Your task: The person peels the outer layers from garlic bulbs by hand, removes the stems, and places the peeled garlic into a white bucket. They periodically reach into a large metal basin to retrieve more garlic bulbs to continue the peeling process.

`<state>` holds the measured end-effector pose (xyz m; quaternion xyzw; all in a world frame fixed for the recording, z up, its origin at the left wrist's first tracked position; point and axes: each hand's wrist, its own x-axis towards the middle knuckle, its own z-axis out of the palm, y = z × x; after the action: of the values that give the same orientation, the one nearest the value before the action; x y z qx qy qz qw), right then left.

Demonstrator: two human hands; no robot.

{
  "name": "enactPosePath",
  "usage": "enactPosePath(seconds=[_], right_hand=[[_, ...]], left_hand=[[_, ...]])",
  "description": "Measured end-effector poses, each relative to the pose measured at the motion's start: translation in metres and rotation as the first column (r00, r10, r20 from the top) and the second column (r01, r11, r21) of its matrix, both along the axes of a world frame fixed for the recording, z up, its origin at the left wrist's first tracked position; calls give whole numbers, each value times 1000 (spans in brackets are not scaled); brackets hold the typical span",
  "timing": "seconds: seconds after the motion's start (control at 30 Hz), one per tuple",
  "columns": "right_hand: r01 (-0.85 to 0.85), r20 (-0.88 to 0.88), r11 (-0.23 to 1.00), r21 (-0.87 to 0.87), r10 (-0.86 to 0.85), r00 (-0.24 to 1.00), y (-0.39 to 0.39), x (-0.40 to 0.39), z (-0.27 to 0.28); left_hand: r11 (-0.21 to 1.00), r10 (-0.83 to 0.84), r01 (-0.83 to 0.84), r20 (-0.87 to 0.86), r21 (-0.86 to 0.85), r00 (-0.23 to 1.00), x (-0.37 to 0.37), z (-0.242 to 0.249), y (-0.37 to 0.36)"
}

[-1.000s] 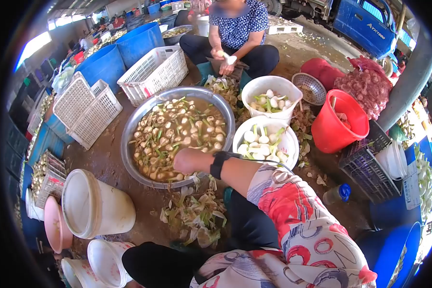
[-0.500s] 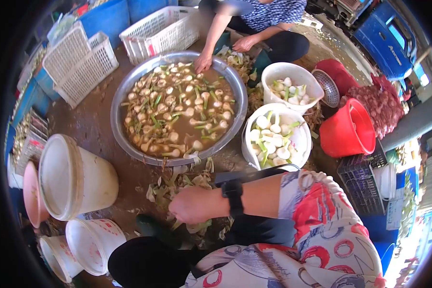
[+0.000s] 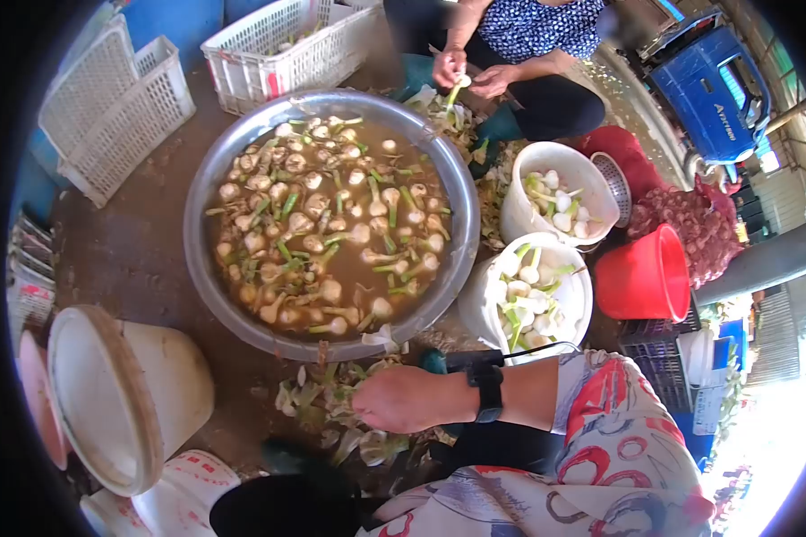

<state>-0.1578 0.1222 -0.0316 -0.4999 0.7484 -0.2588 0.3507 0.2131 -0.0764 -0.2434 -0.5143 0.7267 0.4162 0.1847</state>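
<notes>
My right hand (image 3: 399,400) is closed, its back toward me and its fingers curled under, over a heap of garlic peelings (image 3: 318,400) on the ground. I cannot tell what it holds. A black band (image 3: 485,389) circles the wrist. My left hand is out of sight. Just beyond the peelings stands a wide metal basin (image 3: 197,242) of brown water, with many garlic bulbs (image 3: 330,291) on short green stems floating in it. To the right, a white bucket (image 3: 582,309) contains cleaner, pale garlic bulbs (image 3: 533,304).
Across the basin a person (image 3: 546,67) holds a garlic bulb (image 3: 462,81). Behind the near bucket is another white bucket (image 3: 519,210) with garlic, near a red bucket (image 3: 640,277) and a red mesh sack (image 3: 694,224). Lidded white pails (image 3: 175,385) stand left; white crates (image 3: 287,63) stand behind.
The view has shifted. My closed right hand stays over the peelings. The other person's hand has left the basin and now holds a garlic bulb near their other hand.
</notes>
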Motion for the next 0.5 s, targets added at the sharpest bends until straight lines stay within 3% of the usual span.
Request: enactPosePath(seconds=[0.1,0.17,0.2,0.27,0.37,0.43,0.5], right_hand=[[-138,-132,969,-205,112,985,11,6,10],[55,-79,994,-96,-63,995,16,14,37],[40,-72,992,-124,-50,996,18,24,40],[180,-172,973,-145,-204,964,31,32,52],[134,-276,989,-59,-145,950,53,40,29],[282,-276,951,124,-240,931,56,37,42],[331,-383,944,18,-299,874,59,21,35]], left_hand=[[999,-29,29,-3,-20,1000,25,-1,-2],[997,-64,63,-22,-39,998,36,0,-9],[996,-81,80,-24,-37,996,42,0,-13],[993,-119,118,-34,-30,992,47,-5,-19],[974,-225,224,-56,-24,973,50,-12,-38],[955,-296,295,-62,-27,953,60,-6,-48],[895,-446,446,-78,-21,892,55,13,-74]])
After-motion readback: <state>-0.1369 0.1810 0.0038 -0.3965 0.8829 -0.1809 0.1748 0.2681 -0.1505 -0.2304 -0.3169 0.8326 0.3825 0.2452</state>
